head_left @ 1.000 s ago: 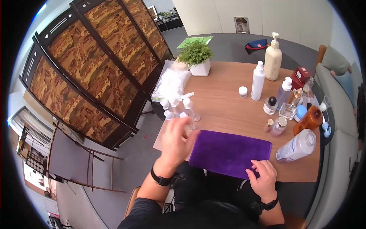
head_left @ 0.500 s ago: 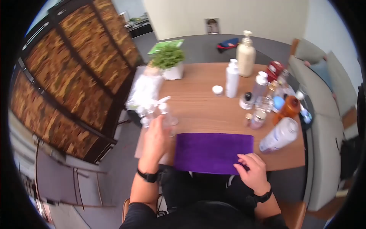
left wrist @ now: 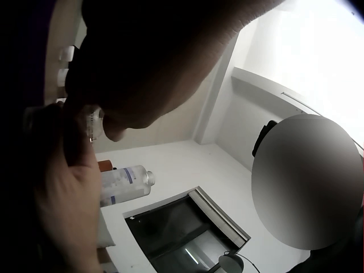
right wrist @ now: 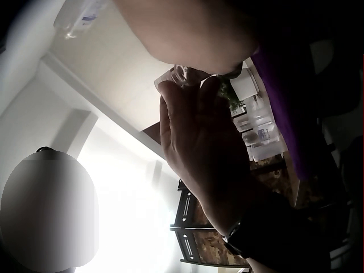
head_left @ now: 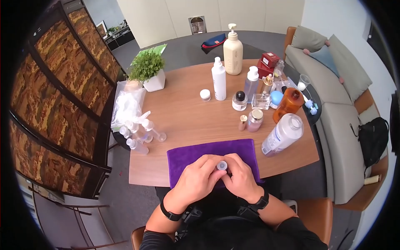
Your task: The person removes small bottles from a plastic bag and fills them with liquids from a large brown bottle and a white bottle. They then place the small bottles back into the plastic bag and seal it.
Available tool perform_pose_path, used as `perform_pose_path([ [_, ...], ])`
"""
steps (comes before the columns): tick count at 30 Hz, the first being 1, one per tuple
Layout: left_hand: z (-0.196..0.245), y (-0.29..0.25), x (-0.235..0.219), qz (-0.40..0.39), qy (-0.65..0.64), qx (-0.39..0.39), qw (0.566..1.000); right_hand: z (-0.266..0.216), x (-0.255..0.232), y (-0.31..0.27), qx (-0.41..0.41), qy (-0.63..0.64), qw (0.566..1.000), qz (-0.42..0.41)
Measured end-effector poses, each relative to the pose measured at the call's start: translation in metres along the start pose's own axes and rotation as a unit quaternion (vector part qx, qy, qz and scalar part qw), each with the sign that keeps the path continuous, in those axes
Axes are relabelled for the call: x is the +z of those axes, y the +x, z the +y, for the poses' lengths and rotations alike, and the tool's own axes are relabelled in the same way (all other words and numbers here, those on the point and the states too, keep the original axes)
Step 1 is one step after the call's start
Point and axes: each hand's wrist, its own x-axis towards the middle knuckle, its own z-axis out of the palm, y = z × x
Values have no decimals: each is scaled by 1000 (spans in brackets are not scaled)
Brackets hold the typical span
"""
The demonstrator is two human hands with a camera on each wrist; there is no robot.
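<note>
Head view: a patterned folding screen [head_left: 52,96] fills the left edge of the frame. Next, at the left of the tabletop [head_left: 183,114], come a clear plastic bag [head_left: 127,104], a group of clear bottles [head_left: 137,146] with whitish tops, and a green plant in a white pot [head_left: 155,81].

At lower centre, over a purple cloth [head_left: 243,146] on the near edge, the left hand [head_left: 196,180] and right hand [head_left: 242,179] meet. The fingers of both are curled in around a small clear bottle [head_left: 222,165], its round end facing the head camera; the two wrist views also show its clear side between the fingers.

Further right stand a white jar [head_left: 205,95], a white bottle [head_left: 218,81] and a cream pump bottle [head_left: 233,56] whose front print is too small to read. Then a black-capped bottle [head_left: 239,102] with a pale label, its lettering illegible; a pink bottle [head_left: 255,121] with a gold cap; red boxes [head_left: 269,62] bearing tiny pale print; an amber bottle [head_left: 287,106]; and a large clear bottle [head_left: 283,135], its blue-and-white label unreadable here, though blue bands show in the left wrist view.

A grey sofa [head_left: 339,154] with a black backpack [head_left: 372,135] closes the right side.
</note>
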Motion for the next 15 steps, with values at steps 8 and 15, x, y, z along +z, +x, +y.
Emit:
perform_pose_path([
  [8,-19,-7,-26,167,9,-50,985,-6,0,4,13,1,1000,-25],
  [15,-78,-32,-5,58,191,-94,975,-2,0,1,18,4,999,-29],
])
